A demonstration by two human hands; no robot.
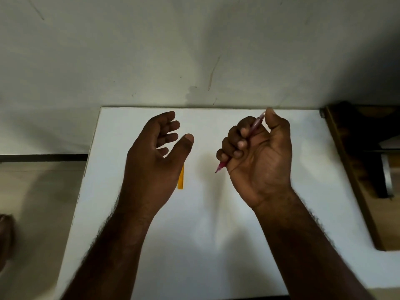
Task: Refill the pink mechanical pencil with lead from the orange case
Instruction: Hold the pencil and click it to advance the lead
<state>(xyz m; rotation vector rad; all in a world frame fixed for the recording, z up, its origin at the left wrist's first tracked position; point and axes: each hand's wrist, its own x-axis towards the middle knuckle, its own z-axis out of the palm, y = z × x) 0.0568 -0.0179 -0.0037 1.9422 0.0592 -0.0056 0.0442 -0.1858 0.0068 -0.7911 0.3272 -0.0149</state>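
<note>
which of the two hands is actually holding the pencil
The right hand: its fingers curl around the pink pencil, thumb at the top end. The left hand is open, above the orange case.

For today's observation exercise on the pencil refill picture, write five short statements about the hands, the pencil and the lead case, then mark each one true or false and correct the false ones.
1. The right hand grips the pink mechanical pencil in its curled fingers. True.
2. The left hand holds the orange lead case. False: the left hand is open and holds nothing; the case lies on the white table, partly hidden by that hand.
3. The pencil's tip points down and toward the left hand. True.
4. The pencil lies flat on the table. False: it is held above the table.
5. The right thumb sits at the pencil's top end. True.
</note>
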